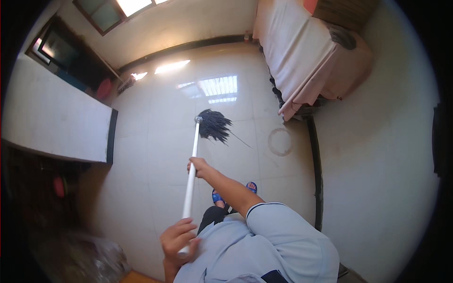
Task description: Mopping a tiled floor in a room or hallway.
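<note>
A string mop with a dark head (214, 125) rests on the glossy tiled floor (170, 152), its strands fanned to the right and one long strand trailing. From a metal collar its white handle (190, 191) slants back towards me. My right hand (199, 167) is wrapped around the handle at about its middle. Close to my body, my left hand (178, 238) curls loosely about the handle's upper end, whose tip shows beside the thumb. My feet, in blue sandals (218, 195), stand on the tiles just right of the handle.
A cloth-draped piece of furniture (297, 53) juts in at upper right, with a cardboard box (345, 14) on it. On the left a white partition (60, 109) ends in a dark edge. A ring-shaped stain (280, 142) marks the floor. Plastic bags (102, 258) lie at lower left.
</note>
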Tool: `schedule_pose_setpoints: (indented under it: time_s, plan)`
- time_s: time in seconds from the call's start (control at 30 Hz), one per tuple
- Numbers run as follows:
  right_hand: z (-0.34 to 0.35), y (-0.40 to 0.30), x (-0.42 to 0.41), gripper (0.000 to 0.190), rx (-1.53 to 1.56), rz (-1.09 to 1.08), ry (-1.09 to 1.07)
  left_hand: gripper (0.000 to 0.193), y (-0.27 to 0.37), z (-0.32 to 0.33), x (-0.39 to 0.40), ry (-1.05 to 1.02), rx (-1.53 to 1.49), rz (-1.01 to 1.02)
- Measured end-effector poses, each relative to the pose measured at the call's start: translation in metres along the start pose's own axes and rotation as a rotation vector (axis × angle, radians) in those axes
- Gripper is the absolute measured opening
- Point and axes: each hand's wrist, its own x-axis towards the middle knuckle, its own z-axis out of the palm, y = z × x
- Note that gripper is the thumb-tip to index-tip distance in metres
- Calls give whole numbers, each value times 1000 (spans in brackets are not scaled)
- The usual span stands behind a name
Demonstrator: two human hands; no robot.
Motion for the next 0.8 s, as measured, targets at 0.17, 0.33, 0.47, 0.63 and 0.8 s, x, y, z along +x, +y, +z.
schedule_pose_setpoints:
  time_s: [0.17,0.33,0.47,0.63,0.8]
  plan:
    - [1,-35,-8,18,164,-123,-127,12,-13,2,14,-11,-35,57]
    - [-43,-71,-25,22,731,-51,-238,7,-11,15,40,-20,-230,129]
    - [-68,-74,-54,23,904,-85,-310,20,-6,17,52,-66,-356,207]
    - [-83,-55,-124,14,842,-266,-361,35,16,-5,84,-23,-519,337]
    - [-94,-46,-192,9,976,-301,-260,26,37,-20,127,-265,-730,472]
